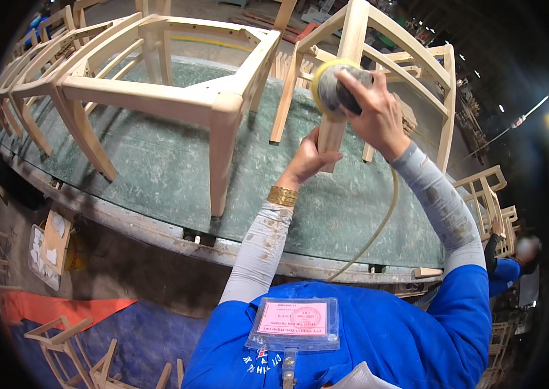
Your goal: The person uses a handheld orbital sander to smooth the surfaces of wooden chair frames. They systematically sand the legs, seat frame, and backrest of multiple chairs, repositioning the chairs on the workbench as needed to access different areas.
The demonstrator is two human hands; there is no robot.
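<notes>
Currently | right hand point(381, 111) grasps palm sander point(331, 89), one o'clock | left hand point(306, 160) clasps chair leg point(331, 137) | ideally keep pad flat

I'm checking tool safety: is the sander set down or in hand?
In hand: the right hand curls over the sander, in front of the chair leg.
</notes>
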